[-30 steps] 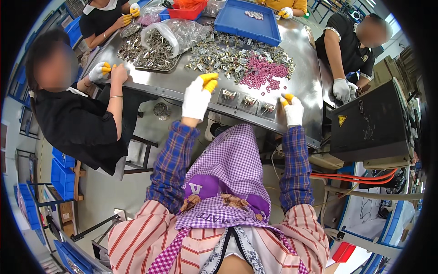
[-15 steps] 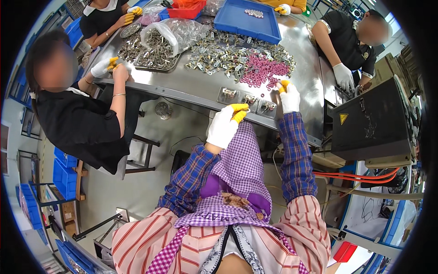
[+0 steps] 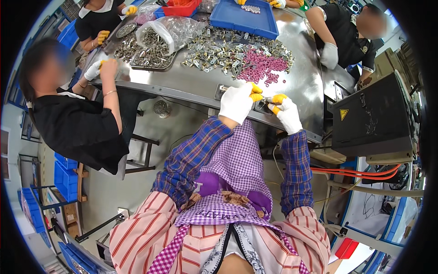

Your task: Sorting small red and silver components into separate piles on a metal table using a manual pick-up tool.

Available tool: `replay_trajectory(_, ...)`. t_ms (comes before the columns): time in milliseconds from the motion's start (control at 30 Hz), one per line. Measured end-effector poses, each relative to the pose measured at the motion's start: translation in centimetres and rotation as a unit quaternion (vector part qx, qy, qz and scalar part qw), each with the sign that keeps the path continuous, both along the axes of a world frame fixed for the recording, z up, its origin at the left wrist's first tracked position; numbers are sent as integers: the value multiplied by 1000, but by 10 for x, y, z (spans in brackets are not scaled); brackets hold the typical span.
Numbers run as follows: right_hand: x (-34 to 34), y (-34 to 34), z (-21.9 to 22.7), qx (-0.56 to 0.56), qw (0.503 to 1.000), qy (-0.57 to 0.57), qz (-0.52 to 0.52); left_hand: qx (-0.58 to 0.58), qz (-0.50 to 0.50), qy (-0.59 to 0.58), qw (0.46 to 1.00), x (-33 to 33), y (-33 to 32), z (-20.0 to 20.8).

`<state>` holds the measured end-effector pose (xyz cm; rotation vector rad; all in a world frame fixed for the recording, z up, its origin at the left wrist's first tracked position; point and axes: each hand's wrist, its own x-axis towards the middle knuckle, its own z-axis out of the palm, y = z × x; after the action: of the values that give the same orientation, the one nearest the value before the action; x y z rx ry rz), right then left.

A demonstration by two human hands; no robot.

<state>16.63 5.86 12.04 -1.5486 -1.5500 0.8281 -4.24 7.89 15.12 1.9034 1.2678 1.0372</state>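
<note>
Steel table (image 3: 310, 98): one. Over its near edge: one left hand (image 3: 238, 103) and one right hand (image 3: 288, 115), making two. Along that edge, dark square plates (image 3: 221, 91): at least two, partly hidden from where I stand. On the tabletop: pink rings (image 3: 262, 66), one heap, past counting — loose metal parts (image 3: 207, 57), likewise. Toward the table's far end: one blue tray (image 3: 248, 23), one red basket (image 3: 180, 7). Around the table, co-workers in black (image 3: 75, 121): three — two left, one right. Right of the table, black box (image 3: 372, 121): one.
</note>
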Motion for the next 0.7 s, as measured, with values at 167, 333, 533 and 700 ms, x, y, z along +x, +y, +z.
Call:
replay_trajectory(167,-11,-5,15,-37,999,34,15,74,15,135,988,25,12,-5)
replay_trajectory(333,-13,-11,13,0,999,-33,-5,181,29,337,924,40,15,-13)
replay_trajectory(533,-16,-26,-5,186,966,-181,-1,270,7,315,910,36,17,-16)
replay_trajectory(700,-11,-35,-2,216,935,-279,-6,289,54,264,919,24,14,-14)
